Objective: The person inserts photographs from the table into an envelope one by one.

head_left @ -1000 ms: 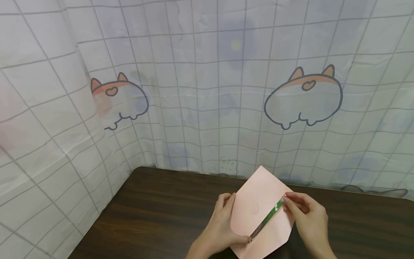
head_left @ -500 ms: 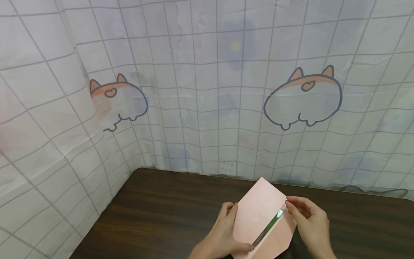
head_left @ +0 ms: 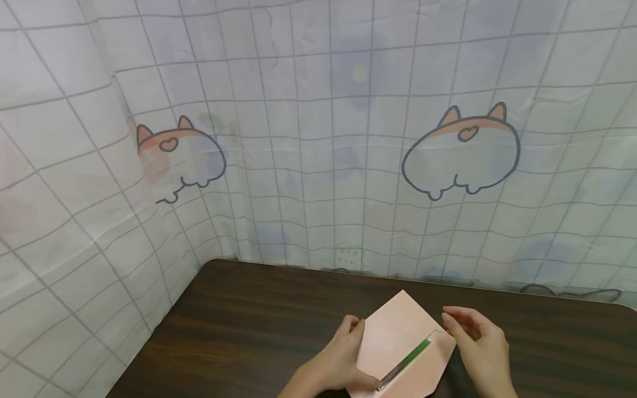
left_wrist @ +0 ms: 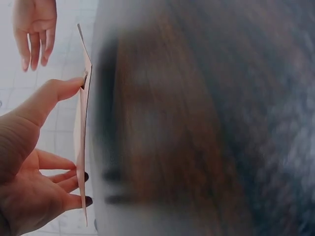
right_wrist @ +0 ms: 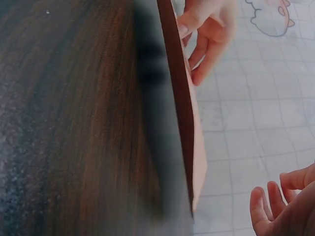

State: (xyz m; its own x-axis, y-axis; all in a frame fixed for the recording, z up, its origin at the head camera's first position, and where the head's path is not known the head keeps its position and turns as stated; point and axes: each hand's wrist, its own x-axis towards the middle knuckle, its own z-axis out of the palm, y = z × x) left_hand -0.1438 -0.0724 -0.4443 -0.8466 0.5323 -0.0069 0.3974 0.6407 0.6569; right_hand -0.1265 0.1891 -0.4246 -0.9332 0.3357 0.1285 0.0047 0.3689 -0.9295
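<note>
A pale pink paper envelope (head_left: 390,337) is held tilted over the near part of the table in the head view. A slim strip (head_left: 412,351), green at its upper end and dark lower down, lies along the envelope's flap line. My left hand (head_left: 343,356) grips the envelope's left side, thumb on the front at the strip's lower end. Seen edge-on in the left wrist view, the envelope (left_wrist: 82,142) has the left fingers behind it. Beside its right corner is my right hand (head_left: 480,345), fingers loosely bent; the right wrist view shows that hand (right_wrist: 290,204) apart from the paper.
A dark wood-grain table (head_left: 239,320) lies beneath the hands. Behind it and at the left hangs a white grid-patterned curtain (head_left: 308,138) with cartoon corgi drawings.
The envelope has dropped lower in the head view and turned slightly. My right fingers, formerly pinching its right corner, have come off it. Less of the green strip's upper end shows.
</note>
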